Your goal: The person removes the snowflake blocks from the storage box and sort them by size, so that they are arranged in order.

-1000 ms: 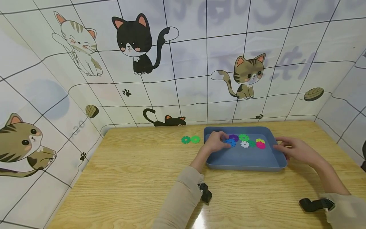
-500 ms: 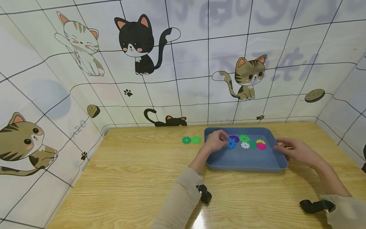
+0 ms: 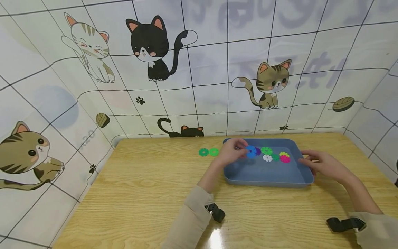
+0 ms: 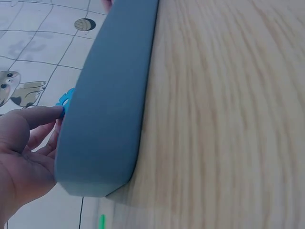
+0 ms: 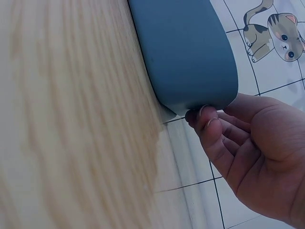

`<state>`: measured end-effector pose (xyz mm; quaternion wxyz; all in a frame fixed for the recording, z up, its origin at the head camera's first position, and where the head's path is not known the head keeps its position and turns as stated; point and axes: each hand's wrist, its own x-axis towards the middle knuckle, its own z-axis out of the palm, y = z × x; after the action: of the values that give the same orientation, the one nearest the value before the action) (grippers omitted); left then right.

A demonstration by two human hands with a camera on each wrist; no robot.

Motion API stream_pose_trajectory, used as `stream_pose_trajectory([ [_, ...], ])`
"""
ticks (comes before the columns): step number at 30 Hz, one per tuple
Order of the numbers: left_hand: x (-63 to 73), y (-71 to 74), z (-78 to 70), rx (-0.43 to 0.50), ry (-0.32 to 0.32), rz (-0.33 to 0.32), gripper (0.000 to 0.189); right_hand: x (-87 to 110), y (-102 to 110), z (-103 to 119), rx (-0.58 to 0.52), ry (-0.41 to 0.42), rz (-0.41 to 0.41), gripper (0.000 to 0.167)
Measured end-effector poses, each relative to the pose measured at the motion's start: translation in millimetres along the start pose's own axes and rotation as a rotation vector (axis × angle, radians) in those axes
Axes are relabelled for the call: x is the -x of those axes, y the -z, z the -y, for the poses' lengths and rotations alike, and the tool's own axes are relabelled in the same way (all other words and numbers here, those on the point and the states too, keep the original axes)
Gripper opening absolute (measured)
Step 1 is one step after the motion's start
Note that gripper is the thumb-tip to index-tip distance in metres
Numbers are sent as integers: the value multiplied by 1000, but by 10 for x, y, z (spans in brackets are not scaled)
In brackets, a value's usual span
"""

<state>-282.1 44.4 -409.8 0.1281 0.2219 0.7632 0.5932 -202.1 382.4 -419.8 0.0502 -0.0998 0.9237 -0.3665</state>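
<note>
My left hand [image 3: 229, 153] pinches a blue snowflake disc [image 3: 251, 151] between thumb and fingers over the left part of a blue-grey tray [image 3: 264, 174]. In the left wrist view, the disc's edge [image 4: 65, 99] shows at the thumb tip, beyond the tray wall [image 4: 102, 109]. A purple disc [image 3: 258, 151] lies partly hidden behind the blue one. To its right, in the tray, are a light green disc [image 3: 266, 150], a white disc [image 3: 267, 158], a darker green, a yellow and a pink disc [image 3: 284, 159]. My right hand [image 3: 324, 165] grips the tray's right side, thumb at the rim, fingers against the outer wall.
Left of the tray, a dark green disc [image 3: 203, 152] and a light green disc [image 3: 214, 151] lie side by side on the wooden table [image 3: 140, 193]. A cat-patterned wall covering [image 3: 208, 100] rises directly behind the table's back edge.
The blue disc has been lifted and tilted up, moving slightly toward the back of the tray with my left hand. My right hand stays at the tray's side.
</note>
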Motion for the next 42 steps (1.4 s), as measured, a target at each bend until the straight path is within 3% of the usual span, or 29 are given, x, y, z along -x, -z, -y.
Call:
stream_pose_trajectory([
  [8,101,191,-22,98,-22,-17,20,6,-4,-10,5,8,-5,58],
  [16,228,483,-24,155,-31,-23,24,5,0,-7,1,14,-6,59],
  [27,384,900,146,117,-50,-119,25,8,0,-5,-19,19,-2,59],
  [42,523,1368,459,45,216,-370,23,9,-12,-1,-7,13,-5,58],
])
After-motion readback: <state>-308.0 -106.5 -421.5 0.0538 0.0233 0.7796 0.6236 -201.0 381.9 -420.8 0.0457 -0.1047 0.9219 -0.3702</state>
